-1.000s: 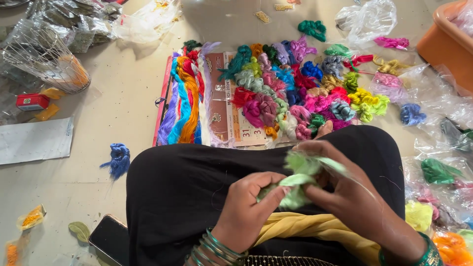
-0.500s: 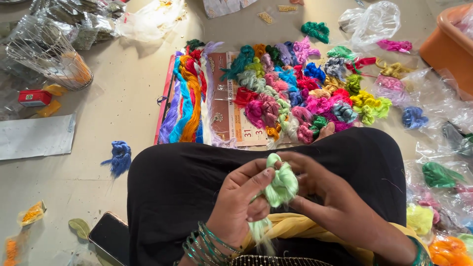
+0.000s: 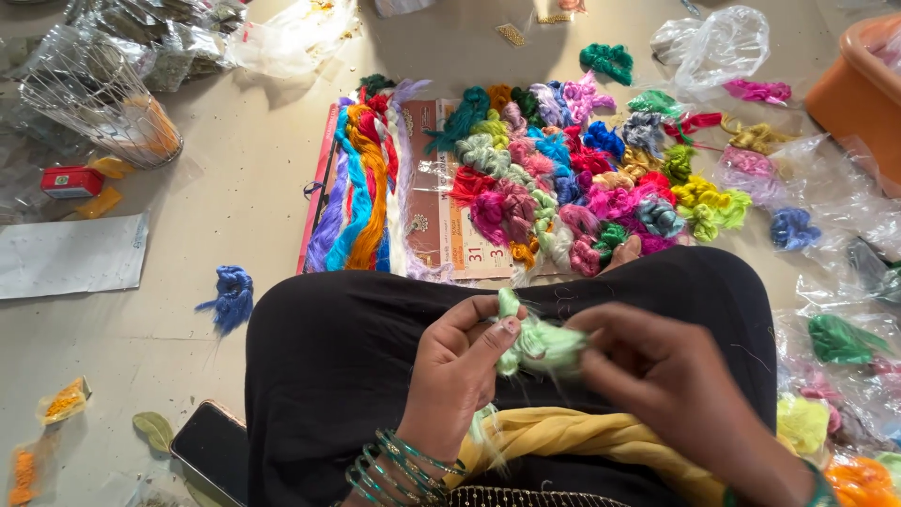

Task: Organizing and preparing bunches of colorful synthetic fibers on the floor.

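I see a pale green thread bundle point(image 3: 540, 343) of soft, silky fibre with a slight sheen and loose frayed strands. My left hand point(image 3: 460, 371) and right hand point(image 3: 657, 376) pinch it over matt black cloth point(image 3: 347, 366). The green bangles point(image 3: 404, 469) look hard and glossy. A folded yellow cloth point(image 3: 572, 437) looks smooth and soft. The coloured thread skeins point(image 3: 572, 178) are lustrous fibre. They lie on a glossy printed paper sheet point(image 3: 441, 225). The plastic bags point(image 3: 723, 42) are clear and crinkled. The floor point(image 3: 235, 188) is smooth and dull. The phone point(image 3: 211, 451) has a glossy dark face.
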